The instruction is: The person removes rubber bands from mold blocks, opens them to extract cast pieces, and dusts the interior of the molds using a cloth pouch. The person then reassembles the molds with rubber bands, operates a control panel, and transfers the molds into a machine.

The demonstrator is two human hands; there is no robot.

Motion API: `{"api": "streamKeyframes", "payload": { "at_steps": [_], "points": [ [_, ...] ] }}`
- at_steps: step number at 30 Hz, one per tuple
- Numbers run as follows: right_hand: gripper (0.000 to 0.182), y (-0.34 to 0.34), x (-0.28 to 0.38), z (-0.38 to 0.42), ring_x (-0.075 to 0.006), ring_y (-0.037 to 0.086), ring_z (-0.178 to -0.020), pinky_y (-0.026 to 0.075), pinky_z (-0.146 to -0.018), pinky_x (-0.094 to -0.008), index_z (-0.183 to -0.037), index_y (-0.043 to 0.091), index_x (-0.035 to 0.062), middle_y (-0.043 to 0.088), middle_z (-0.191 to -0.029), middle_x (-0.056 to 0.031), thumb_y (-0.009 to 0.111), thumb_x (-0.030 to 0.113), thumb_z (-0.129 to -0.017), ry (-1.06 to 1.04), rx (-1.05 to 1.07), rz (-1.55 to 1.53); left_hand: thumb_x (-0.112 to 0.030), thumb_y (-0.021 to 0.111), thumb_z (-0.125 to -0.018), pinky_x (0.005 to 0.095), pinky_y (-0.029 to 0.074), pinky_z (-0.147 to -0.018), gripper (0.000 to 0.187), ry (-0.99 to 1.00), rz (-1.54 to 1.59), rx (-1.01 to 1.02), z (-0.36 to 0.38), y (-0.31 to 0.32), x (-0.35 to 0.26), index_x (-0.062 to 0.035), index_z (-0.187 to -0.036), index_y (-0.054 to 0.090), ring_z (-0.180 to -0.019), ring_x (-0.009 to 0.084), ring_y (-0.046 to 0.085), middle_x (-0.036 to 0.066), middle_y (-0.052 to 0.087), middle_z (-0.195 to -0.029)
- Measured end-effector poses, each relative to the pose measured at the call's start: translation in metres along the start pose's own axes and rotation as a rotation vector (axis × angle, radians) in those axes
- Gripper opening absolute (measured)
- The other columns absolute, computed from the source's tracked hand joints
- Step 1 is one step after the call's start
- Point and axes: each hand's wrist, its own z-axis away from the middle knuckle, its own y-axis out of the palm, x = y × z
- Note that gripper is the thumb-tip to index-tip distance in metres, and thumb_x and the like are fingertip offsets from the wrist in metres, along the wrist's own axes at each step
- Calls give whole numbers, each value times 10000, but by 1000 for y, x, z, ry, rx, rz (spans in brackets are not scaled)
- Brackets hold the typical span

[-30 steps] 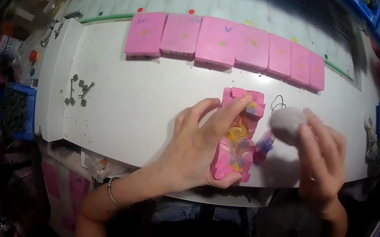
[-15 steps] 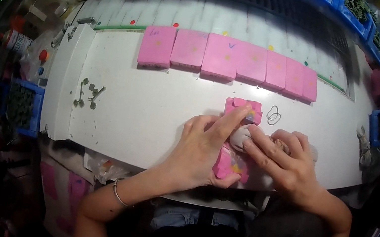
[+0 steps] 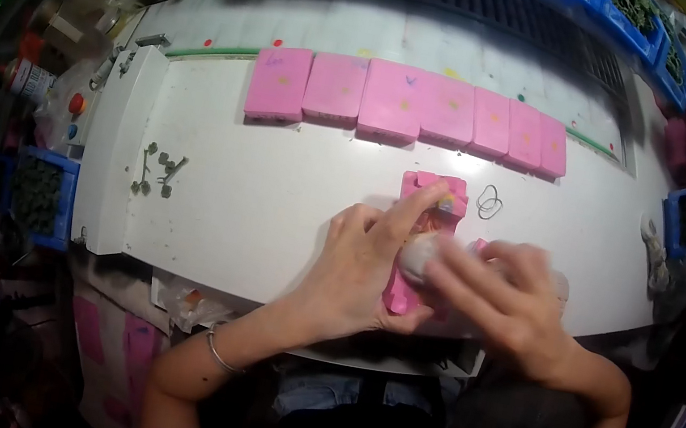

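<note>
My left hand (image 3: 358, 257) is closed around a pink mold-like block (image 3: 401, 298) with notched ends, its fingers over the far end and its thumb at the near end. Yellowish and bluish marks show on the block. My right hand (image 3: 516, 316), smeared by motion, has its fingers over a pale rounded pouch (image 3: 419, 258), which is over the middle of the block. Whether the pouch touches the block is hidden. A small pink piece (image 3: 478, 247) shows behind the right fingers, and a pale object (image 3: 562, 287) peeks out to their right.
Several pink blocks (image 3: 394, 100) stand in a row along the back of the white table (image 3: 263, 201). Thin loops like rubber bands (image 3: 490, 202) lie beyond my right hand. Green branched pieces (image 3: 160, 170) are at left. Blue crates (image 3: 46, 196) with green pieces flank the table.
My right hand and the pouch have shifted slightly left over the block, and the fingers are now blurred. More of the block's far part shows. The left hand keeps its grip.
</note>
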Motion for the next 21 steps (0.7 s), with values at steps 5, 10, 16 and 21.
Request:
{"api": "streamKeyframes", "payload": {
  "at_steps": [5,10,16,21],
  "points": [
    [462,-4,4,2,-211,514,-879,407,-782,-326,-1167,590,49,568,-1217,-68,580,119,-711,22,83,-65,-283,766,-574,393,362,-891,968,-70,20,42,-1,-4,-5,-189,-1412,291,-881,263,440,42,473,-1268],
    [492,-13,-10,30,-237,510,-892,407,-784,-335,-1172,588,34,580,-1217,-83,598,47,-681,230,17,6,-291,753,-591,380,368,-880,950,-33,22,18,2,0,-4,-182,-1414,293,-903,258,427,15,408,-1386],
    [534,11,-32,69,-282,509,-937,418,-776,-345,-1178,586,18,580,-1221,-97,600,-40,-647,419,-30,158,-310,710,-650,332,362,-879,806,53,-63,-26,1,4,-9,-158,-1381,406,-939,235,424,3,358,-1444],
    [520,16,-4,48,-307,519,-933,443,-788,-391,-1201,543,-6,522,-1236,-178,659,8,-694,345,-142,-82,-300,678,-694,310,361,-846,702,67,-50,-103,3,11,-6,-134,-1344,473,-895,207,434,20,392,-1426]
  ]
}}
